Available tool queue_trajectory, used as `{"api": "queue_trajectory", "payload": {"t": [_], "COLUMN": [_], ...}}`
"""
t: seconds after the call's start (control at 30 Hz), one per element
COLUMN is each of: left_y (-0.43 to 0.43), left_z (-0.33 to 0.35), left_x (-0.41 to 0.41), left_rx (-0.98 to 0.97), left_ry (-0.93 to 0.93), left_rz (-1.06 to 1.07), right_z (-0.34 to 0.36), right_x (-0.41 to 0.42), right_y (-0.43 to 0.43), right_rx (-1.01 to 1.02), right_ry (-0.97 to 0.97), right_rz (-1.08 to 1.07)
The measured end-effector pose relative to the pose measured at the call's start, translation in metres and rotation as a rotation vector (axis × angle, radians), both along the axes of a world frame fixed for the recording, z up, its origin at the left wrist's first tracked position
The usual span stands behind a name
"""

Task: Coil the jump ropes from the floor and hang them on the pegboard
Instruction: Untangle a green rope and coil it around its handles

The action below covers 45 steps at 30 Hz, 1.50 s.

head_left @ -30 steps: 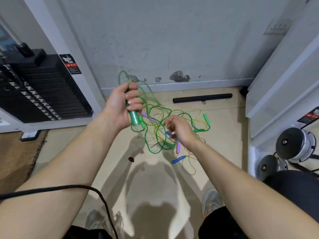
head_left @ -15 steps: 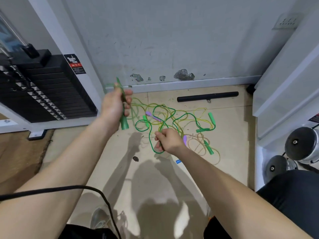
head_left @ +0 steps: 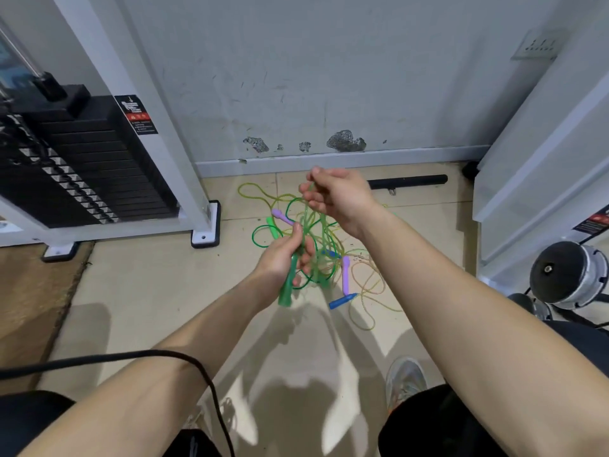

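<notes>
Left hand [head_left: 282,256] and right hand [head_left: 336,196] hold one green rope [head_left: 311,223].

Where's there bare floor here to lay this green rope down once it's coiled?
Bare tan floor lies left of the left hand, bordered by the white machine foot and the brown mat. Crowded: the tangle of yellow, green and purple jump ropes below the right hand, out toward the chrome dumbbell.

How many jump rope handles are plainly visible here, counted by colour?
Green handles: 2
Purple handles: 2
Blue handles: 2, one partly hidden
Total: 6; more may be hidden.
</notes>
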<state>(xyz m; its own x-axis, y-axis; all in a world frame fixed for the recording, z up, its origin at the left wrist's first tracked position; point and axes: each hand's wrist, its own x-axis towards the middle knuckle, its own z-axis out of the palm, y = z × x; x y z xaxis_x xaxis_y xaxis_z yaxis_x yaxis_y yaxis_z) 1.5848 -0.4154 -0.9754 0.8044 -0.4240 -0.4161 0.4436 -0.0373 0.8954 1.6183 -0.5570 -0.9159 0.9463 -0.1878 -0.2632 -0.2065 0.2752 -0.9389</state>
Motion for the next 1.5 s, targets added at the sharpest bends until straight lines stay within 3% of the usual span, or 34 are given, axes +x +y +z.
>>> {"api": "queue_trajectory", "payload": {"t": [0.13,0.23,0.33,0.4,0.5,0.57,0.63,0.7,0.77,0.83,0.9,1.03,1.17,1.27,1.4,1.5], "left_y": [0.013,0.021,0.030,0.035,0.047,0.057,0.066,0.071,0.073,0.072,0.068,0.047,0.034,0.035,0.041,0.042], "left_z": [0.031,0.067,0.101,0.117,0.135,0.141,0.140,0.122,0.092,0.053,0.023,0.002,0.004,0.011,0.030,0.050], "left_x": [0.016,0.028,0.032,0.032,0.032,0.035,0.042,0.052,0.055,0.049,0.037,0.011,-0.001,-0.003,0.009,0.014], "left_rx": [-0.191,-0.342,-0.457,-0.511,-0.565,-0.623,-0.580,-0.366,-0.028,0.231,0.325,0.289,0.215,0.188,-0.038,-0.164], "left_ry": [0.107,0.210,0.277,0.294,0.301,0.285,0.184,-0.016,-0.265,-0.384,-0.385,-0.296,-0.196,-0.210,-0.053,0.029], "left_rz": [0.097,0.043,-0.053,-0.102,-0.181,-0.193,-0.044,0.188,0.291,0.228,0.127,0.049,-0.089,-0.158,-0.036,0.010], "right_z": [-0.027,-0.061,-0.095,-0.116,-0.134,-0.143,-0.153,-0.152,-0.137,-0.110,-0.081,-0.030,0.007,0.021,0.015,0.000], "right_x": [-0.011,-0.028,-0.044,-0.047,-0.045,-0.044,-0.046,-0.050,-0.053,-0.053,-0.048,-0.030,-0.016,-0.012,-0.013,-0.023], "right_y": [-0.022,-0.028,-0.021,-0.014,0.000,0.011,0.019,0.026,0.036,0.043,0.045,0.040,0.030,0.022,0.011,0.003], "right_rx": [-0.304,-0.505,-0.533,-0.742,-0.925,-0.912,-0.881,-0.824,-0.731,-0.645,-0.570,-0.324,-0.066,-0.022,0.051,-0.032], "right_ry": [0.104,0.216,0.275,0.275,0.284,0.307,0.343,0.355,0.271,0.151,0.057,-0.097,-0.110,-0.116,-0.045,0.083], "right_rz": [-0.292,-0.457,-0.183,0.137,0.355,0.451,0.454,0.369,0.332,0.327,0.314,0.282,0.185,0.127,-0.031,-0.124]}}
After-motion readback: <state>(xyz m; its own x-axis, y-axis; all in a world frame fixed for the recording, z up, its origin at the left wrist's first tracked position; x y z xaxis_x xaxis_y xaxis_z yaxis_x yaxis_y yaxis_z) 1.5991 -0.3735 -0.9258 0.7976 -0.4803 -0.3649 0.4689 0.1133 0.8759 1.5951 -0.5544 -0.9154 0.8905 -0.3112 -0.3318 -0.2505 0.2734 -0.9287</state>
